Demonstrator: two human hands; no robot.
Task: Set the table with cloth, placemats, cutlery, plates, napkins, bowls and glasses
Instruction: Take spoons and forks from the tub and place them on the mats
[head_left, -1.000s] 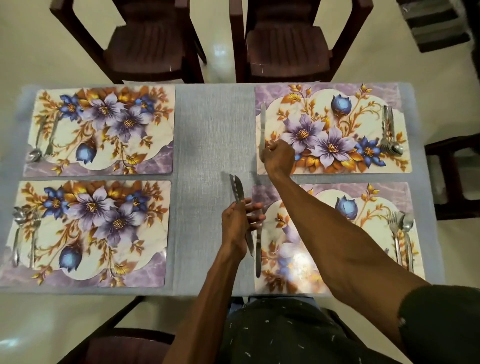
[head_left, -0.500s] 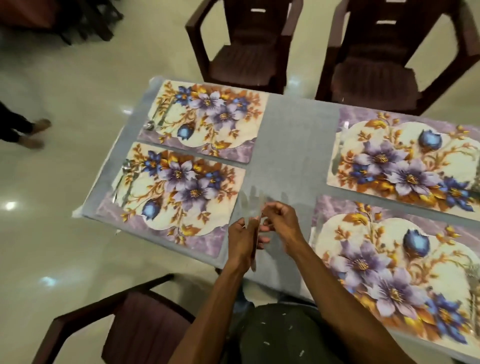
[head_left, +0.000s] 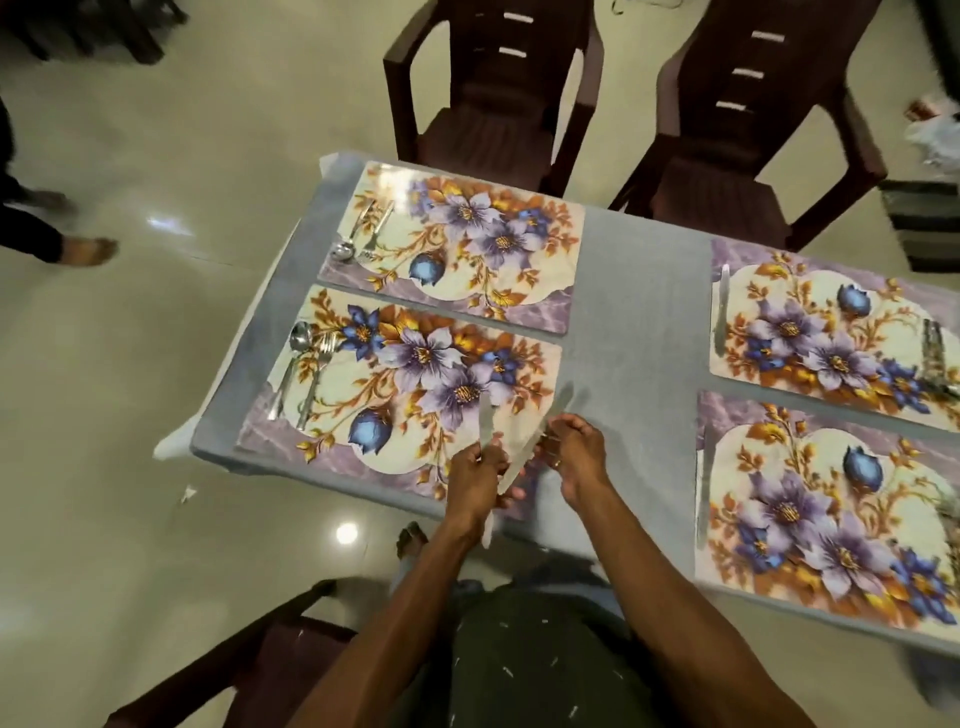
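A spoon (head_left: 296, 358) and fork (head_left: 318, 374) lie at the outer edge of the near-left placemat (head_left: 400, 384) on the grey cloth (head_left: 639, 332). Over that mat's inner edge, my left hand (head_left: 475, 480) is closed around 1 knife (head_left: 485, 423), blade pointing away from me. My right hand (head_left: 576, 457) pinches a second knife (head_left: 535, 441), angled across toward the left hand. On the right, 2 more placemats each carry a knife: the far one (head_left: 722, 312), the near one (head_left: 704, 488).
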